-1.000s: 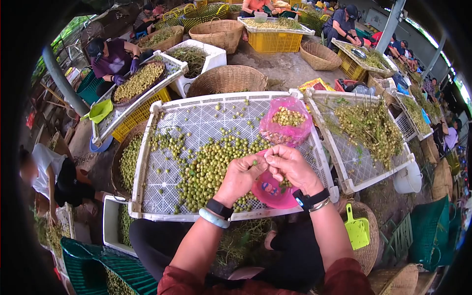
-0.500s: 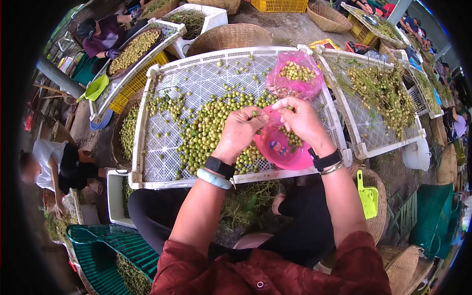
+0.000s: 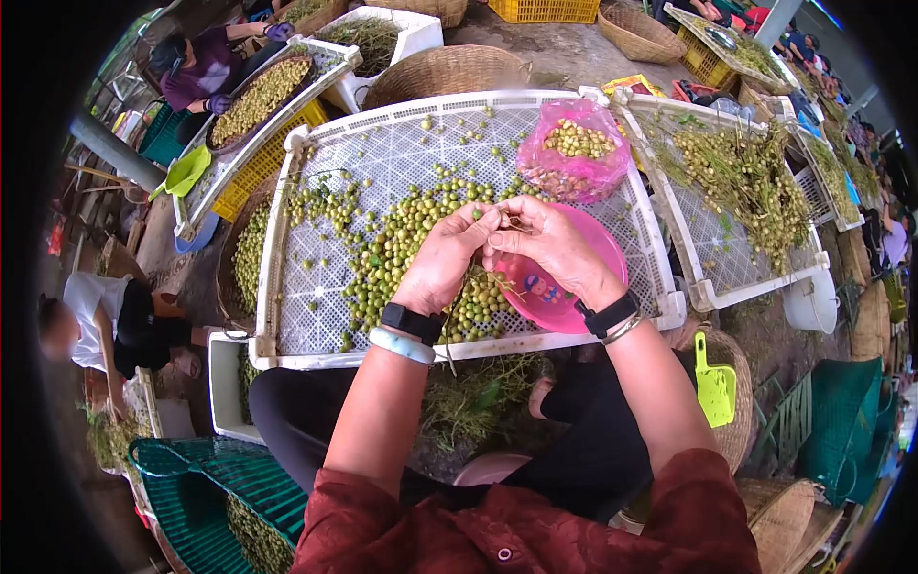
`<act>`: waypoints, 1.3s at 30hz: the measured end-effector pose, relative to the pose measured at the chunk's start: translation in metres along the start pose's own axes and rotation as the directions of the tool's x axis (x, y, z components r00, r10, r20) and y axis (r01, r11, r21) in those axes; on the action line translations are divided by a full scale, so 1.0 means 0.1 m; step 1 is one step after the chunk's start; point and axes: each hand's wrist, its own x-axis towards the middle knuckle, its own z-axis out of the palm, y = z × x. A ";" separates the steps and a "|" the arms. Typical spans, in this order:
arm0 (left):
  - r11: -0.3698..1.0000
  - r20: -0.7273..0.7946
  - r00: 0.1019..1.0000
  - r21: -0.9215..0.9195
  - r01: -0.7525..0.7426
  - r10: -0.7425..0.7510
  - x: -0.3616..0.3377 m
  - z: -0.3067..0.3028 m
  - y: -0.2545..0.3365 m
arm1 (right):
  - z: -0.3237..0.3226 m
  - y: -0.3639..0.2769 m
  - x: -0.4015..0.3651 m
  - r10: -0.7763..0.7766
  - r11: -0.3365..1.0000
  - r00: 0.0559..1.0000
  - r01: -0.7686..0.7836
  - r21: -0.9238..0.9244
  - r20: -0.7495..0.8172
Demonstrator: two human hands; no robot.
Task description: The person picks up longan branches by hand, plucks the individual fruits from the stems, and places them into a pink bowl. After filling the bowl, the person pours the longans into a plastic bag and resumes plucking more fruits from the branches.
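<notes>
My left hand and my right hand meet above the white perforated tray. A small green round fruit shows between the pinched fingers of the left. The right pinches a thin brown twig; some of it is hidden by the fingers. Many loose yellow-green round fruits lie on the tray, left of and under my hands. Partly behind my right hand is a pink plastic bowl with a cartoon figure on its bottom. Beyond it stands a pink plastic bag of paler fruits.
To the right, another white tray holds a heap of fruiting stems. A wicker basket stands behind my tray. A co-worker sits at the upper left, another person at the left. A lime-green dustpan is at my right.
My right hand has moved left to meet the left hand, uncovering more of the bowl. A twig now shows in its fingers. The fruits seen in the bowl earlier are hidden or gone.
</notes>
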 end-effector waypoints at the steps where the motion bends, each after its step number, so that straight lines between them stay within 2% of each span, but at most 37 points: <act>1: 1.000 -0.012 1.000 0.013 -0.023 0.023 -0.02 0.02 0.01 | -0.02 -0.01 0.00 0.002 1.000 1.000 -0.002 -0.020 0.001; 3: 0.997 -0.004 0.999 0.066 -0.034 0.035 -0.05 0.00 0.03 | -0.08 0.00 -0.01 0.036 0.998 0.999 -0.037 -0.057 -0.019; 5: 0.985 -0.059 0.996 0.161 -0.063 0.074 -0.06 0.03 0.01 | -0.14 0.08 -0.01 0.097 0.991 0.994 -0.102 -0.087 -0.053; 10: 0.959 -0.225 0.963 0.269 -0.084 0.147 -0.05 0.15 -0.03 | -0.09 0.05 -0.05 0.091 0.993 0.983 -0.102 -0.058 -0.158; 11: 0.937 -0.254 0.954 0.342 -0.067 0.161 -0.04 0.15 -0.03 | -0.08 0.04 -0.05 0.088 0.994 0.979 -0.097 -0.042 -0.181; 14: 0.875 -0.219 0.969 0.484 0.009 0.111 -0.02 0.09 -0.04 | -0.13 0.02 -0.05 0.056 0.998 0.986 -0.055 0.011 -0.157; 17: 0.839 -0.159 0.980 0.543 -0.015 0.120 -0.07 0.08 -0.01 | -0.13 -0.06 -0.08 0.129 0.992 0.980 -0.128 0.017 -0.149; 20: 0.849 -0.143 0.986 0.528 0.005 0.084 -0.07 0.01 -0.08 | -0.20 -0.06 -0.07 0.099 0.989 0.983 -0.114 -0.091 -0.158; 21: 0.814 -0.162 0.984 0.580 0.034 0.074 -0.08 0.01 -0.07 | -0.25 -0.04 -0.08 0.079 0.967 0.979 -0.121 -0.223 -0.190; 23: 0.733 -0.200 0.978 0.674 0.093 0.060 -0.07 0.00 -0.06 | -0.36 -0.01 -0.09 0.024 0.870 0.970 -0.140 -0.474 -0.242; 24: 0.711 -0.208 0.975 0.697 0.088 0.083 -0.06 0.01 -0.07 | -0.34 -0.04 -0.09 -0.230 0.712 0.954 0.030 -0.702 -0.192; 25: 0.689 -0.215 0.971 0.720 0.084 0.106 -0.05 0.02 -0.08 | -0.28 -0.12 -0.10 -0.452 0.467 0.889 0.164 -0.869 -0.075; 26: 0.667 -0.222 0.966 0.741 0.080 0.130 -0.04 0.03 -0.09 | -0.21 -0.20 -0.12 -0.615 0.162 0.782 0.248 -0.955 0.099; 29: 0.756 -0.191 0.958 0.653 -0.040 0.215 0.08 -0.07 -0.37 | 0.20 -0.40 -0.17 -0.303 0.627 0.950 0.136 -0.767 -0.080; 30: 0.713 -0.171 0.961 0.700 -0.039 0.220 0.07 -0.04 -0.36 | 0.16 -0.18 -0.13 -0.328 0.658 0.942 0.173 -0.733 -0.073; 32: 0.619 -0.128 0.965 0.784 -0.043 0.229 0.04 0.02 -0.27 | 0.16 -0.12 -0.10 -0.152 0.690 0.980 0.011 -0.724 -0.129; 33: 0.648 -0.114 0.974 0.760 -0.041 0.196 0.02 0.04 -0.23 | 0.12 -0.07 -0.08 -0.147 0.713 0.979 0.004 -0.702 -0.143; 36: 0.631 0.083 0.979 0.754 -0.184 0.186 -0.03 0.00 -0.15 | 0.03 0.09 -0.03 -0.133 0.775 0.975 -0.009 -0.632 -0.177; 37: 0.772 0.046 0.989 0.621 -0.138 0.140 -0.05 0.01 -0.13 | 0.00 0.11 -0.02 -0.133 0.789 0.974 -0.008 -0.614 -0.184; 39: 0.839 -0.068 0.994 0.542 -0.037 0.088 -0.03 0.00 -0.13 | -0.06 0.11 0.04 -0.153 0.835 0.973 0.034 -0.549 -0.173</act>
